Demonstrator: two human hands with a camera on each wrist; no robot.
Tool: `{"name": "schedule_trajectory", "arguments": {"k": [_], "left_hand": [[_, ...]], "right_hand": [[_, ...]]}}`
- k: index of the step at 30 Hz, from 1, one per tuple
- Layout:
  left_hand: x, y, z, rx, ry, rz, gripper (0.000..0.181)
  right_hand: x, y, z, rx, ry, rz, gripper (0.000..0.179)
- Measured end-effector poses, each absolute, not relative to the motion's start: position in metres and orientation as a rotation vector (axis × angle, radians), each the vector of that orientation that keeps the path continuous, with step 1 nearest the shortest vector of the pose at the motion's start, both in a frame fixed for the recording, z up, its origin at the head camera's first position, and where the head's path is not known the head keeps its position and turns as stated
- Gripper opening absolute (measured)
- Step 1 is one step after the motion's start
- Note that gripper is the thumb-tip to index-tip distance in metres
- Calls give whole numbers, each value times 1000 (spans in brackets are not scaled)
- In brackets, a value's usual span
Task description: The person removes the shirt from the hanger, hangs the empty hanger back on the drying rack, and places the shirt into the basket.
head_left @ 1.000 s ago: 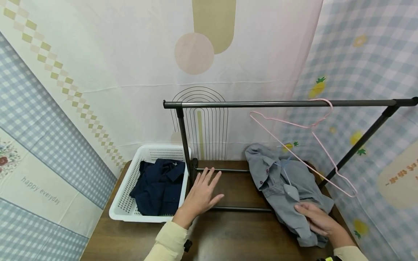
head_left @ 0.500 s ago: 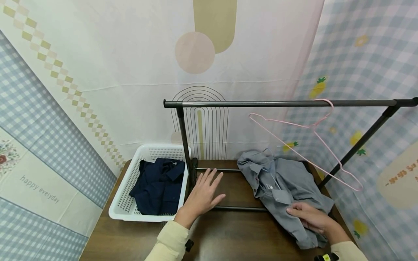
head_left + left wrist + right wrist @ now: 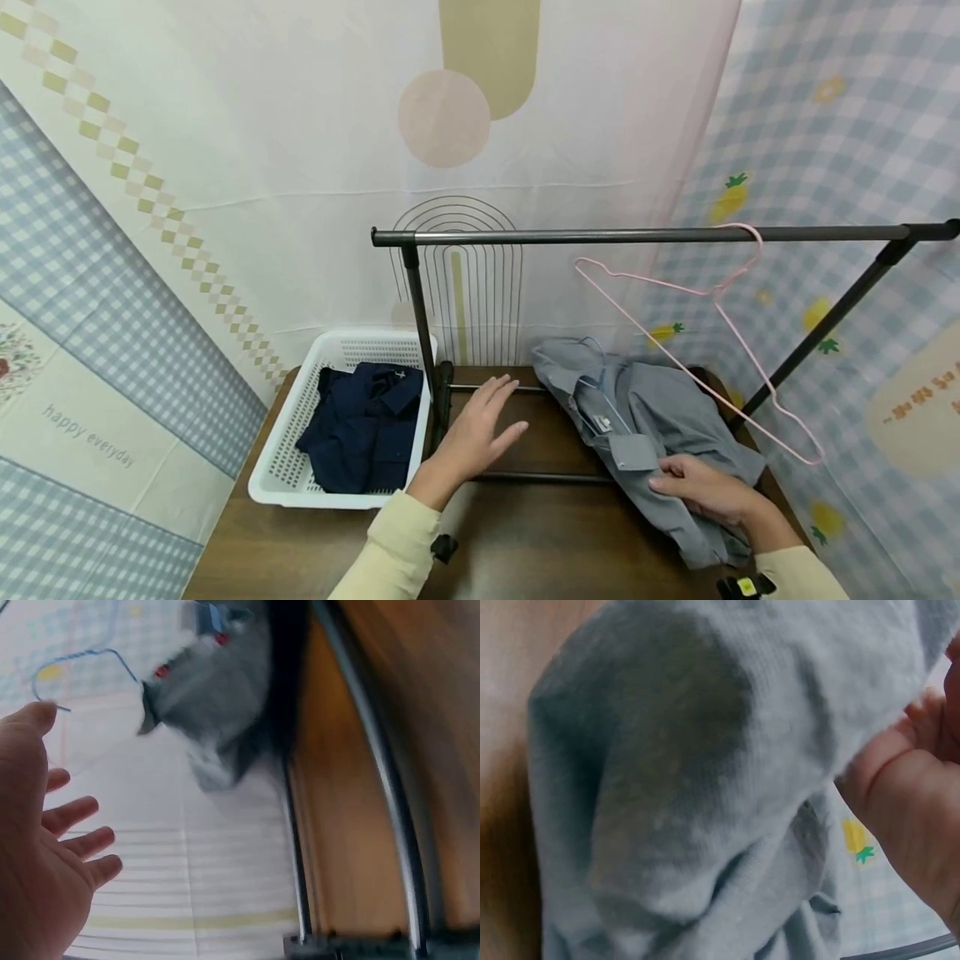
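A grey shirt (image 3: 667,408) with dark red buttons (image 3: 161,671) lies bunched at the right of the table, its collar toward the back. The hook of a blue wire hanger (image 3: 90,652) sticks out at the collar. My right hand (image 3: 712,492) grips the shirt's near part with thumb on top, other fingers partly hidden by cloth. In the right wrist view, grey cloth fills most of the picture beside the thumb. My left hand (image 3: 472,437) is held in the air left of the shirt, fingers spread and holding nothing.
A black clothes rack (image 3: 525,237) spans the table, and an unused pink hanger (image 3: 718,292) hangs from its bar above the shirt. At left, a white basket (image 3: 281,454) holds a folded navy garment (image 3: 371,433). Lower rack bars (image 3: 540,478) cross the brown table (image 3: 540,533).
The shirt's collar end has shifted left and its front has turned, bringing the pocket flap round. My right hand has moved slightly left with it. My left hand has moved slightly right, fingers closer together.
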State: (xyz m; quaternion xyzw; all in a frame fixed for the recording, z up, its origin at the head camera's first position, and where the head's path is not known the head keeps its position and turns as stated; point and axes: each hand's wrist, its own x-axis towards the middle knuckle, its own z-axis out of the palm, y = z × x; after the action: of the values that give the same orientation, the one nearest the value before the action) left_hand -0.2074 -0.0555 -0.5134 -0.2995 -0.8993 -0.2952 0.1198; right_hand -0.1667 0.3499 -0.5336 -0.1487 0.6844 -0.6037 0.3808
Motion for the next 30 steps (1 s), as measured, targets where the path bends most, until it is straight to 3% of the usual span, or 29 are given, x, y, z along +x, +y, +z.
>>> {"name": "schedule_trajectory", "arguments": {"k": [6,11,15,18,24,30], "left_hand": [[-208,-46,-488,-897,-2552,-1126,61],[-210,-33,-464,-981,-2474,-1224,57],[-211,-21,-444,-1050,-2419,-1247,55],[-214,-15,-432,-1083,-2391,-1261,54],[-222,-8,-419,-1141,-2341,-1292,46],[-223,-7,-412,-1174,-2301,-1270,31]], "right_hand": [[-166,342,-521,-427,1822,-1522,29],[-163,337,-512,-502,1837,-1548,16],[-162,335,-505,-535,1813,-1561,31],[-162,330,-497,-570,1780,-1561,25],[-165,315,-487,-687,1740,-1577,15],[-168,308,-477,-760,1689,-1587,23]]}}
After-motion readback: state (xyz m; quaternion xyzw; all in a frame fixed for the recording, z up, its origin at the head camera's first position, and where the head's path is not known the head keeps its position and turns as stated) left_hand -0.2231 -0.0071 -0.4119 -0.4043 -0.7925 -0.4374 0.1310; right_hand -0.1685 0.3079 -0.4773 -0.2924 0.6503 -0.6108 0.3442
